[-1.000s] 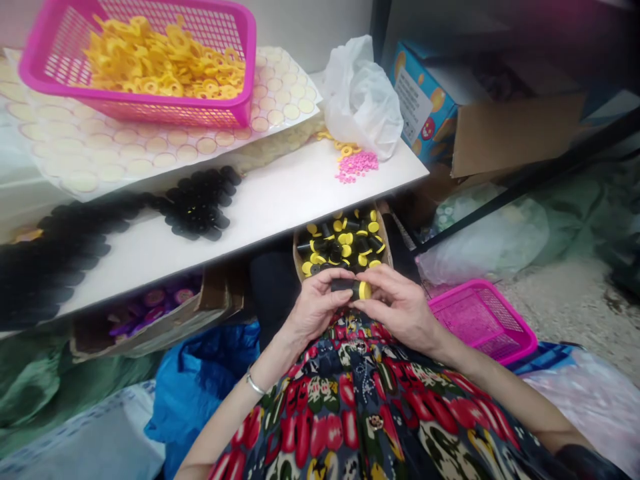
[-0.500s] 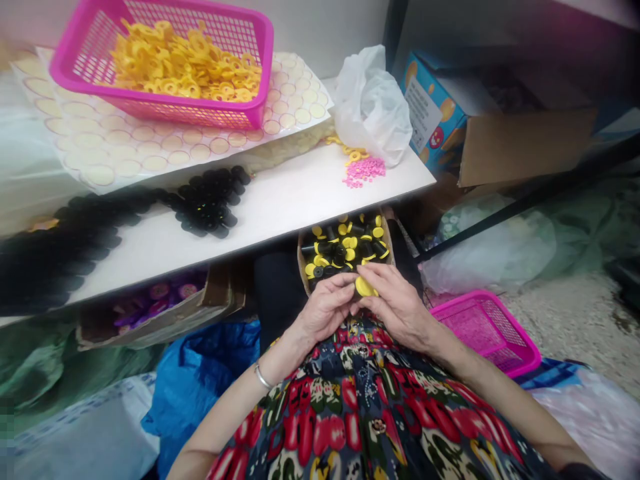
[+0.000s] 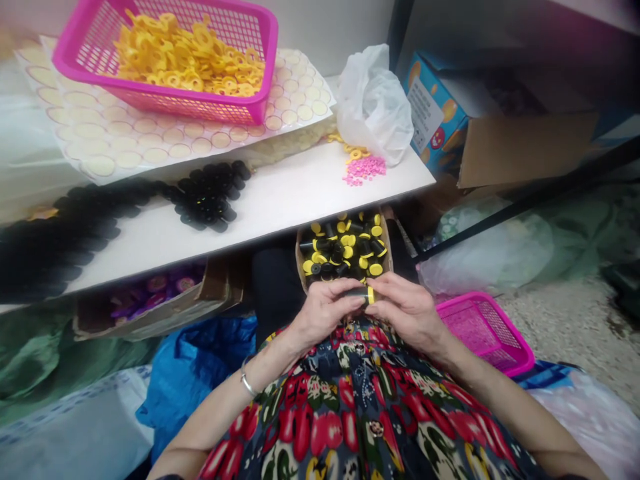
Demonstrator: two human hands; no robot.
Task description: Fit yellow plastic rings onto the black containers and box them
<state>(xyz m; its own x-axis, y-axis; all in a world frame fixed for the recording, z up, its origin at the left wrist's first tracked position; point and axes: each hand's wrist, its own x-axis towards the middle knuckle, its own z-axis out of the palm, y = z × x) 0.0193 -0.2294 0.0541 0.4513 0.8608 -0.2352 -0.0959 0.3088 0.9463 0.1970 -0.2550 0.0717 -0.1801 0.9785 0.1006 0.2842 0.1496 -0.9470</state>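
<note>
Between my two hands, just above my lap, lies a small black cylinder with a yellow cap (image 3: 359, 294), held sideways. My left hand (image 3: 327, 312) pinches its black body. On the yellow end, the fingers of my right hand (image 3: 404, 307) are closed. Directly beyond my hands, a cardboard box (image 3: 301, 267) holds many similar black cylinders with yellow caps (image 3: 349, 241). Parts of the held piece are covered by my fingers.
A white table (image 3: 280, 190) carries black pieces (image 3: 207, 193), a pink basket (image 3: 180, 93) of yellow rings, a white plastic bag (image 3: 375, 107) and pink bits (image 3: 366, 171). An empty-looking pink basket (image 3: 500, 357) stands at right; a box of purple pieces (image 3: 150, 320) sits under the table.
The capped cylinder has turned from its yellow face showing to lying sideways, with its black body visible. Both hands have moved slightly lower and my fingers have shifted along it.
</note>
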